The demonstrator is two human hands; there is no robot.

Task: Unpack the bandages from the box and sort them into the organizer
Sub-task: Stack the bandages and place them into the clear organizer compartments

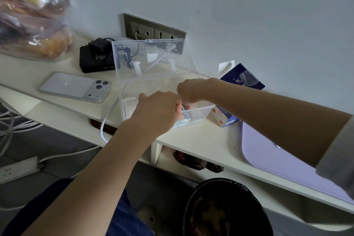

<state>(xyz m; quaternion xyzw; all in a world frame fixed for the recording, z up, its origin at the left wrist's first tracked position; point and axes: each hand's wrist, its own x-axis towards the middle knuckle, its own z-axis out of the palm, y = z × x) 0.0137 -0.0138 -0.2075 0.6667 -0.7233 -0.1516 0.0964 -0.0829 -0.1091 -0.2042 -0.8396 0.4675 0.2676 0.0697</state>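
Observation:
A clear plastic organizer (201,114) stands on the desk with its lid (153,57) propped open toward the wall. Both my hands reach into it. My left hand (159,110) is curled over the near side, fingers bent down around pale blue-and-white bandage packets (183,120) at the box's front. My right hand (191,90) comes in from the right, knuckles up, fingers tucked down inside; what it pinches is hidden. The bandage box (226,117), white and blue, lies just right of the organizer under my right forearm, its dark blue flap (243,78) open.
A phone (76,87) lies face down at left, a black router (95,59) and wall sockets (153,30) behind it. A plastic bag of food (32,21) sits far left. A lilac pad (287,159) covers the desk at right. A black bin (228,209) stands below.

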